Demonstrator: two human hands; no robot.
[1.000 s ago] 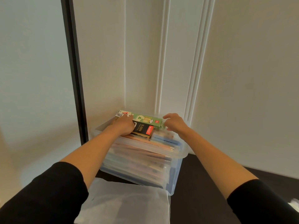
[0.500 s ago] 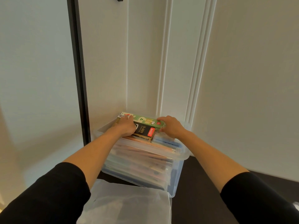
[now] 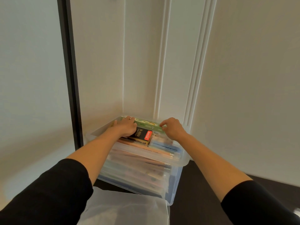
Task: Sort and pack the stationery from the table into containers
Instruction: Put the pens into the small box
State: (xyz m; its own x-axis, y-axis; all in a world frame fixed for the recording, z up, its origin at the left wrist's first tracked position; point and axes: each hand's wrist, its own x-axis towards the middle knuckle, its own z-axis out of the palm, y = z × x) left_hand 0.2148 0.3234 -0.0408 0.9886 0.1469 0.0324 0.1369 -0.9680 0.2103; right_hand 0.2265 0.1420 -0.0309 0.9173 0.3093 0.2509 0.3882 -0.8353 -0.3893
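A clear plastic bin (image 3: 181, 161) stands on a dark table against the white wall, packed with flat packets of pencils and other stationery. On top, along the far wall of the bin, lies a long green box (image 3: 146, 123), with a black box (image 3: 142, 135) marked B-009 just in front of it. My left hand (image 3: 125, 127) grips the left end of the green box, fingers curled over it and part of the black box. My right hand (image 3: 172, 128) pinches the green box's right end with thumb and fingertips.
A translucent lid or second container (image 3: 126, 208) sits in front of the bin at the near edge. White wall panels close in behind and to the right. A black vertical frame (image 3: 69, 70) runs down the left. Dark tabletop (image 3: 199, 189) shows to the right of the bin.
The green box has tipped down from a raised angle to lie lower against the bin's far side. Both hands stayed on its ends; the right hand shifted slightly outward.
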